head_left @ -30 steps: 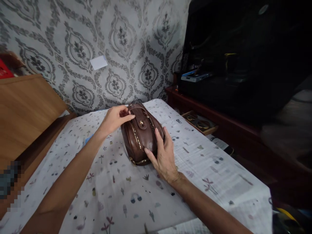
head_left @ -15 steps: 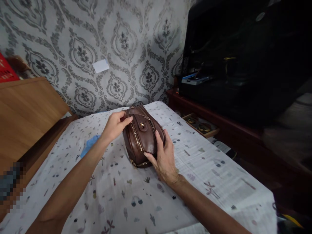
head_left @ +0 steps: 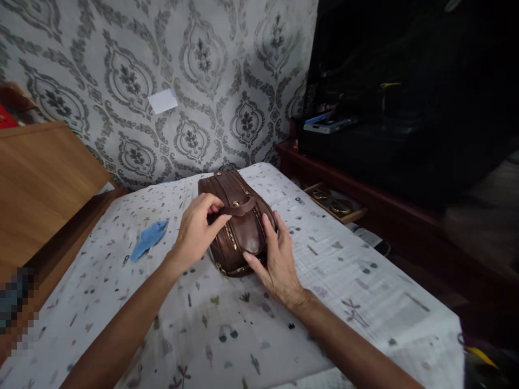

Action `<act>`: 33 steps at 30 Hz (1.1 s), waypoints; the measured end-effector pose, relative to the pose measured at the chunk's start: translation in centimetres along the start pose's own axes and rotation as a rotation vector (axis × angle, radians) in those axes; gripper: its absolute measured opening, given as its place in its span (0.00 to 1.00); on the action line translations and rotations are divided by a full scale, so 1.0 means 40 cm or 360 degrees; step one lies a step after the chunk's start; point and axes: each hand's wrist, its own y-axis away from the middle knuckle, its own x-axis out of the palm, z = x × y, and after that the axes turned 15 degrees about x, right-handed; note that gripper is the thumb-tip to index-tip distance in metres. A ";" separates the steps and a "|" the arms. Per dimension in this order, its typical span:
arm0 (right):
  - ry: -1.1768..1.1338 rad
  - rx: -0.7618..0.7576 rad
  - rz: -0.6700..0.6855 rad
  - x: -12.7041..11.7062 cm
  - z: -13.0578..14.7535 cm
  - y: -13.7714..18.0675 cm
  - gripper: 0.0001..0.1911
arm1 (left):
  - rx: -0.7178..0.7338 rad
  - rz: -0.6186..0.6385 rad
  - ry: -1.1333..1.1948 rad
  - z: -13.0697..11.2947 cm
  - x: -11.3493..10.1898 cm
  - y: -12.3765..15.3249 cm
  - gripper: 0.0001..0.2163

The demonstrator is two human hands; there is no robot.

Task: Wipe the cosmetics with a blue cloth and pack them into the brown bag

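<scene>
A brown leather bag [head_left: 248, 239] with gold zips lies on the patterned white cloth [head_left: 227, 302]. Its short leather strap [head_left: 243, 208] bows up over the top, pinched at the left end between the thumb and fingers of my left hand [head_left: 198, 224]. My right hand [head_left: 279, 262] grips the bag's near right side, with the thumb on the near end and the fingers along the edge. Part of the bag's left side is hidden behind my left hand.
A crumpled blue cloth [head_left: 150, 239] lies to the left. Beyond it stands a wooden board [head_left: 44, 183]. At right, an open drawer [head_left: 352, 217] with round gold-rimmed items juts from dark red furniture [head_left: 365, 200] under a large black screen [head_left: 409, 75]. Patterned wallpaper [head_left: 203, 59] closes the back.
My left hand has moved nearer, drawing the strap up from the bag's top, where it lay flatter. My right hand keeps its hold. More of the blue cloth shows.
</scene>
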 end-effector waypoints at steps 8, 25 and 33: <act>-0.0171 0.0098 0.0088 -0.018 0.001 -0.004 0.41 | 0.0254 0.0121 -0.0484 -0.008 0.016 -0.025 0.13; 0.0032 -0.0065 -0.0109 -0.004 -0.011 -0.009 0.41 | -0.0135 0.0033 0.0238 -0.005 0.071 -0.152 0.11; -0.0056 0.0011 -0.0013 -0.009 -0.006 -0.007 0.41 | -0.0073 0.0126 0.0342 -0.004 0.055 -0.147 0.13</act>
